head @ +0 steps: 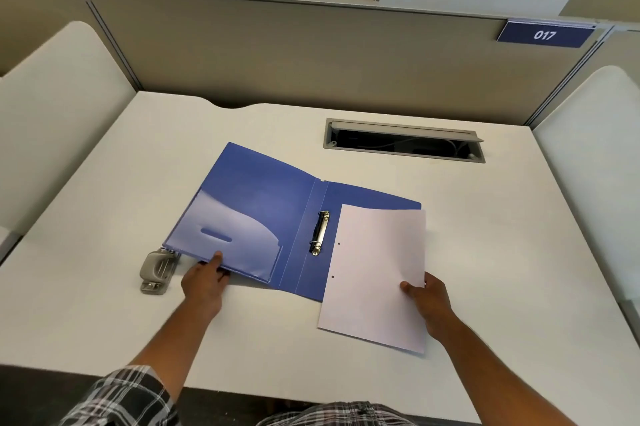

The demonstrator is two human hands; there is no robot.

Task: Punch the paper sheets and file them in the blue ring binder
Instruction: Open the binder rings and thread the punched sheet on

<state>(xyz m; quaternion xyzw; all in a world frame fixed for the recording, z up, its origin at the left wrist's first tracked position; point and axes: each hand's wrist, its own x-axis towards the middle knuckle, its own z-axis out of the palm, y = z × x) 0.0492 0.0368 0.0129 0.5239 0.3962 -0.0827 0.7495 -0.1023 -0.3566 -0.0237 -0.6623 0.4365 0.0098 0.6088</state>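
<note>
Hole punch point(157, 272): sat at far left on the counter point(104, 190), partly tucked under the near left corner of the binder's cover; apparently set aside, its work judged done.
Left hand point(204, 282): pinched the near edge of the open front cover, thumb on top, remaining fingers hidden beneath; probably kept there to hold the cover flat and stop the folder sliding.
Blue ring binder point(263, 204): lay open across the middle of the counter, clear inner pocket on the left flap, spine running away from the viewer.
Ring mechanism point(320, 233): stood just right of the spine; whether the rings were sprung apart could not be told.
Paper sheets point(377, 270): carried two punched holes along the left edge, close beside the rings yet not threaded; overlapped the right flap and overhung its near edge toward the body.
Right hand point(429, 301): gripped the stack's right edge, thumb on top, presumably for steering the holes onto the rings.
Stage: punching seemingly finished, filing not yet done.
</note>
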